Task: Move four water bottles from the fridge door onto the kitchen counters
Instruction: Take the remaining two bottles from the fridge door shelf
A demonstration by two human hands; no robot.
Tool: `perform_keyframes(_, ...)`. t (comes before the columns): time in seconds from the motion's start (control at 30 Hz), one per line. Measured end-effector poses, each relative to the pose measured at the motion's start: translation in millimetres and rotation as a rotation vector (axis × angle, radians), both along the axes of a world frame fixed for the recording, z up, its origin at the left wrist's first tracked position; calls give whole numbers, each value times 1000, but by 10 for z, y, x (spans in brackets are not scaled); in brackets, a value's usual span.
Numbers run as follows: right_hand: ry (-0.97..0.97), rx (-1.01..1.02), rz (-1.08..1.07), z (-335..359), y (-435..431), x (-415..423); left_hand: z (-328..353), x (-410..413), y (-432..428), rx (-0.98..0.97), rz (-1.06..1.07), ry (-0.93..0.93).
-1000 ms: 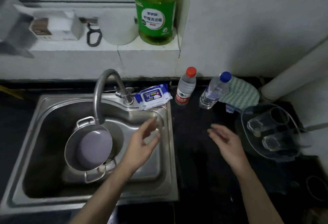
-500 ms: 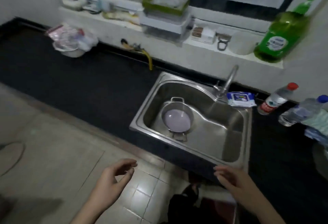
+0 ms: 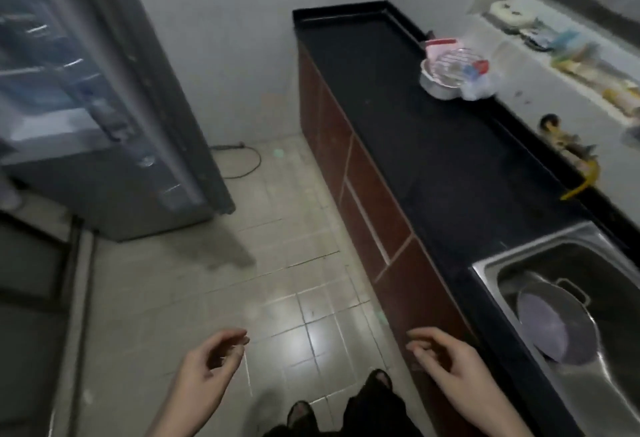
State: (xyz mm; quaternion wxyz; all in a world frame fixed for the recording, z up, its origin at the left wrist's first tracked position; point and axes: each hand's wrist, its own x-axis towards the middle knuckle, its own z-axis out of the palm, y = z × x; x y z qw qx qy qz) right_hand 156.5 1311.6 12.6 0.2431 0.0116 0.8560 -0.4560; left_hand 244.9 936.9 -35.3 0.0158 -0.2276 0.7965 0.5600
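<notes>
The grey fridge (image 3: 114, 194) stands at the left with its door (image 3: 149, 90) swung open; blurred clear bottles (image 3: 104, 111) show on the door shelves. The long black kitchen counter (image 3: 433, 146) runs along the right. My left hand (image 3: 207, 371) hangs low over the tiled floor, fingers loosely curled and holding nothing. My right hand (image 3: 453, 367) is low beside the counter's cabinet front, fingers loosely spread, also empty. Neither hand touches the fridge or the counter. The bottles seen earlier by the sink are out of frame.
A steel sink (image 3: 568, 298) with a pot (image 3: 554, 322) in it sits at the right. A bowl with plastic bags (image 3: 453, 73) rests on the counter's far part. A cable (image 3: 242, 159) lies on the floor by the wall. Brown cabinet fronts (image 3: 363, 194) line the counter.
The view has swung left from the sink and the two counter bottles toward the fridge. Both hands stayed empty and dropped low in front of me.
</notes>
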Motion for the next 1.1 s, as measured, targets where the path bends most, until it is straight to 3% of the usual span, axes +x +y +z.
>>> perform_keyframes(0.23,-22,-14,317,-54,-1155,-719,4,448,-615,54,365,-52)
perform_keyframes(0.47,-65,75,626,-352,-1850,-1440,151,204,-977,96,717,17)
perform_keyframes(0.7,-20,190,913,-493,-2686,-2163,358,31,-1243,28,865,4)
perform_keyframes(1.1,6,28,1204,-420,-4674,-2344,69,520,-1588,91,1159,-106)
